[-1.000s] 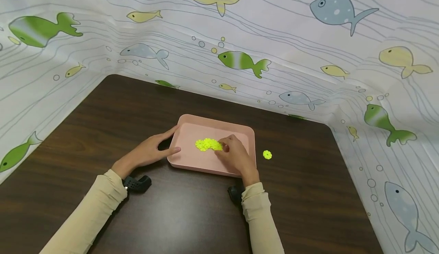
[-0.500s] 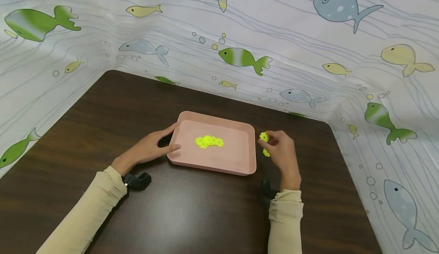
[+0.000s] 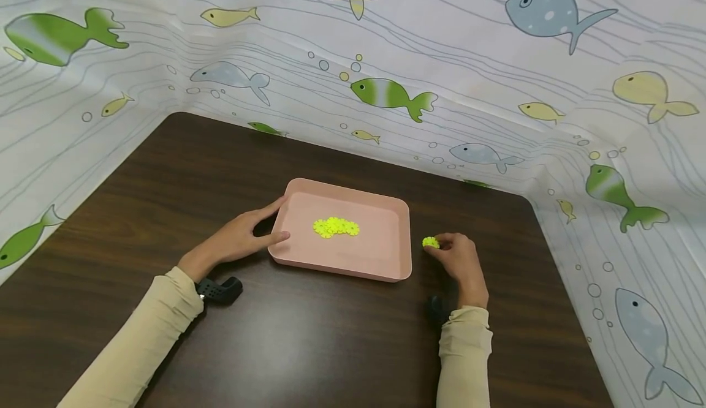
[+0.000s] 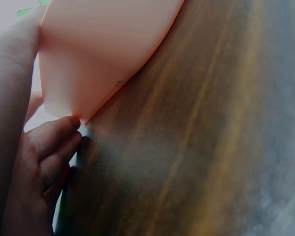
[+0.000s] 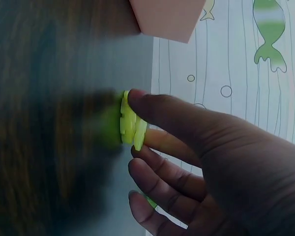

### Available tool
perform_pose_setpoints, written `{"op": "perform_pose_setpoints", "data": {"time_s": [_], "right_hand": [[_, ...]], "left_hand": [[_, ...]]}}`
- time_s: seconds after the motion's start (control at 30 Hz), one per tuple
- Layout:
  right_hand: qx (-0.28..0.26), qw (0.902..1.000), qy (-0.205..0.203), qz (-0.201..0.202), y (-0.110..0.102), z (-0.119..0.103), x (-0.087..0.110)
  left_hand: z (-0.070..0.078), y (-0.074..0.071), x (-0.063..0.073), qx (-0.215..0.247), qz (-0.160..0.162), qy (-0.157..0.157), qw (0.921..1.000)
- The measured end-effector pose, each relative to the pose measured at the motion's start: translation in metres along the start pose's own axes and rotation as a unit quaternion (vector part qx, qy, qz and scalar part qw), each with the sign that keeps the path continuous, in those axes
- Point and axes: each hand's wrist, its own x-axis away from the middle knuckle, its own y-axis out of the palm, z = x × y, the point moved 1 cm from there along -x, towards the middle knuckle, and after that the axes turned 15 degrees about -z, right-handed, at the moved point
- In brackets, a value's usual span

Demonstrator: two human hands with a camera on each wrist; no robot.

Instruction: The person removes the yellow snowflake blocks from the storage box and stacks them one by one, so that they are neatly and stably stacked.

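Observation:
A shallow pink tray [image 3: 364, 258] lies on the table, with a small overlapping cluster of bright yellow notched plastic discs [image 3: 333, 226] in its middle. My left hand [image 3: 234, 239] holds the tray's left end, thumb over the rim; in the left wrist view its fingers touch the tray's outer wall [image 4: 93, 59]. Right of the tray, my right hand [image 3: 460, 261] pinches yellow discs [image 3: 430, 242] at the tabletop between thumb and index finger. The right wrist view shows two discs [image 5: 128, 118] on edge against each other, the other fingers loosely bent below.
The dark wood-grain table [image 3: 309, 334] is bordered at the back and sides by a white sheet [image 3: 309, 108] printed with fish. Black wrist straps [image 3: 220, 290] sit at both wrists.
My right hand has left the tray's cluster with a disc, moved right past the rim and come down on the disc lying on the table. The left hand stays on the tray.

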Motion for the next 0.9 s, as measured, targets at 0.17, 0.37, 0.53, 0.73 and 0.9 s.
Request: {"op": "perform_pose_setpoints", "data": {"time_s": [0.17, 0.37, 0.53, 0.73, 0.9], "right_hand": [[0.003, 1.0, -0.005, 0.002, 0.0011, -0.0039, -0.0028], [0.007, 1.0, -0.001, -0.004, 0.0034, -0.0048, -0.0059], [0.008, 0.9999, 0.005, -0.012, 0.0034, -0.0047, -0.0066], [0.007, 0.9998, 0.009, -0.018, 0.003, -0.004, -0.0074], [0.006, 0.9996, 0.014, -0.024, 0.0019, -0.0043, -0.0078]], "left_hand": [[0.0004, -0.0007, -0.0007, -0.003, 0.002, -0.001, 1.0], [-0.0001, -0.0005, -0.0008, 0.0, 0.001, 0.002, 1.0], [-0.0012, 0.0005, -0.0006, 0.007, 0.001, 0.009, 0.9999], [-0.0007, 0.0008, -0.0006, 0.006, 0.001, 0.006, 1.0], [0.0, 0.0001, -0.0012, 0.004, -0.001, 0.004, 1.0]]}}
